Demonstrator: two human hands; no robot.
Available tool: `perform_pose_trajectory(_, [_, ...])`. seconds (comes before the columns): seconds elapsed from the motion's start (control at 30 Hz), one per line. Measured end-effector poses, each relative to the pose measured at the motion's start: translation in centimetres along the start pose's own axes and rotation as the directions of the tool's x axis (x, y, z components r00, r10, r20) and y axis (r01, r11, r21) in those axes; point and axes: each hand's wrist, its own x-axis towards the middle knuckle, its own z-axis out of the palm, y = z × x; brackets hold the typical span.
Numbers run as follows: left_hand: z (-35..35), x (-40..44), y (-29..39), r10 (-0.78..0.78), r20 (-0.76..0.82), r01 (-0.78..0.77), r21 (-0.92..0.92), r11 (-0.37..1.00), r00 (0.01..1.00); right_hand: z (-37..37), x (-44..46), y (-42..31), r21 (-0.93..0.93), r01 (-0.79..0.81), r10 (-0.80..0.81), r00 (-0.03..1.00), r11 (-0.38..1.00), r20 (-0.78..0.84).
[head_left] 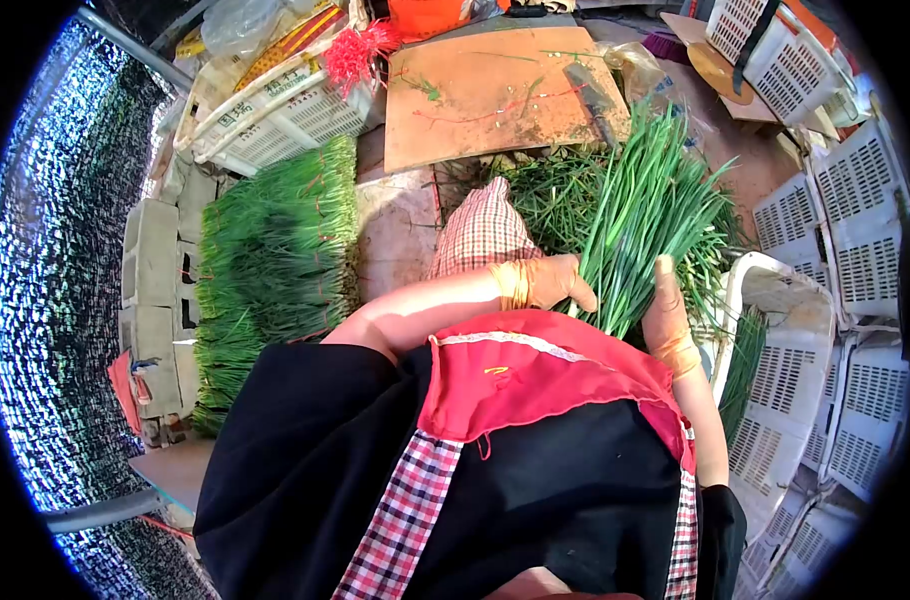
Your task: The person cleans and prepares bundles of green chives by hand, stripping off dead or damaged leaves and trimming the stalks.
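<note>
A large loose bunch of green chives [640, 205] stands tilted upright in front of my apron, held between my two hands. My left hand [555, 284], in a thin orange glove, grips it low on the left side. On the right side, my right hand [667, 315], also gloved, presses against the bunch with a finger pointing up. The lower ends of the chives are hidden behind the red apron [535, 360]. More dark green leaves [565, 185] lie in a heap just behind the bunch.
Bundled chives [275, 260] are stacked on the left beside concrete blocks [155, 255]. A board [475, 90] with a knife [590, 100] lies ahead, near red ties [360, 55]. A white crate [785, 360] stands at right, with more crates [865, 230] beyond.
</note>
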Motion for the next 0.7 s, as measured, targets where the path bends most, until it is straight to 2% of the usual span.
perform_pose_trajectory(0.07, [0.7,-0.9,1.5,0.058,-0.014,-0.054,0.178,0.983,0.998,1.9,-0.8,-0.7,-0.243,0.046,-0.056,0.998,0.969,-0.036])
perform_pose_trajectory(0.1, [0.7,-0.6,1.6,0.292,0.126,-0.318,0.416,0.852,0.948,2.0,-0.7,0.1,-0.180,-0.033,0.019,0.997,0.983,-0.076])
perform_pose_trajectory(0.13, [0.7,-0.5,1.8,0.460,0.312,-0.550,0.578,0.602,0.831,2.4,-0.9,0.2,-0.228,-0.072,0.050,0.994,0.971,-0.100])
perform_pose_trajectory(0.17, [0.5,-0.6,1.9,-0.006,0.045,-0.006,0.250,0.968,0.999,2.3,-0.9,0.1,-0.194,-0.090,0.079,0.995,0.977,-0.065])
perform_pose_trajectory(0.2, [0.6,-1.1,2.0,-0.087,-0.017,0.087,0.000,0.996,0.996,1.9,-0.9,0.1,-0.158,-0.111,0.108,0.994,0.981,-0.029])
perform_pose_trajectory(0.23, [0.8,-1.5,2.0,-0.017,0.006,0.018,-0.251,0.968,1.000,1.2,-0.9,0.7,-0.069,-0.126,0.118,0.987,0.990,-0.109])
perform_pose_trajectory(0.27, [0.7,-1.6,2.0,0.058,0.011,-0.046,-0.484,0.874,0.998,0.7,-1.2,1.0,0.061,-0.119,0.125,0.986,0.991,-0.107])
perform_pose_trajectory(0.3, [0.0,-1.3,0.9,0.089,0.010,-0.069,-0.540,0.839,0.996,-0.3,-1.2,1.4,0.173,-0.139,0.152,0.986,0.975,-0.067])
perform_pose_trajectory(0.33, [-0.4,-1.2,0.6,0.091,0.003,-0.079,-0.463,0.883,0.996,-1.3,-1.0,2.2,0.280,-0.165,0.178,0.984,0.946,-0.023])
perform_pose_trajectory(0.4, [-1.3,-0.3,-1.6,0.094,-0.022,-0.096,-0.336,0.937,0.995,-2.1,-0.8,3.6,0.256,-0.131,0.155,0.985,0.958,-0.079])
perform_pose_trajectory(0.43, [-1.4,-0.3,-2.3,0.093,-0.023,-0.095,-0.337,0.937,0.995,-2.0,-0.8,3.8,0.256,-0.130,0.161,0.981,0.958,-0.105])
perform_pose_trajectory(0.47, [-1.5,-0.2,-3.0,0.164,-0.032,-0.167,-0.212,0.963,0.986,-1.9,-0.7,3.8,0.256,-0.125,0.163,0.978,0.959,-0.131])
perform_pose_trajectory(0.53, [-1.1,-0.4,-3.0,0.236,-0.027,-0.238,-0.084,0.968,0.971,-1.7,-0.7,3.7,0.254,-0.117,0.161,0.974,0.960,-0.160])
perform_pose_trajectory(0.6, [-0.6,-1.2,-2.6,-0.021,-0.034,0.023,0.047,0.999,0.999,-1.1,-0.8,3.1,0.319,-0.195,0.237,0.967,0.928,-0.097])
perform_pose_trajectory(0.63, [-0.4,-1.5,-1.8,-0.147,-0.051,0.152,0.114,0.982,0.988,0.2,-1.1,2.2,0.276,-0.202,0.242,0.963,0.940,-0.121])
perform_pose_trajectory(0.67, [-1.3,-1.1,0.0,-0.404,-0.092,0.383,0.561,0.734,0.910,-4.2,0.7,4.9,0.180,-0.247,0.243,0.969,0.952,0.044])
perform_pose_trajectory(0.7, [-1.3,-1.3,1.1,-0.389,-0.054,0.338,0.614,0.713,0.920,-1.5,0.0,3.2,0.252,-0.218,0.204,0.975,0.943,0.083])
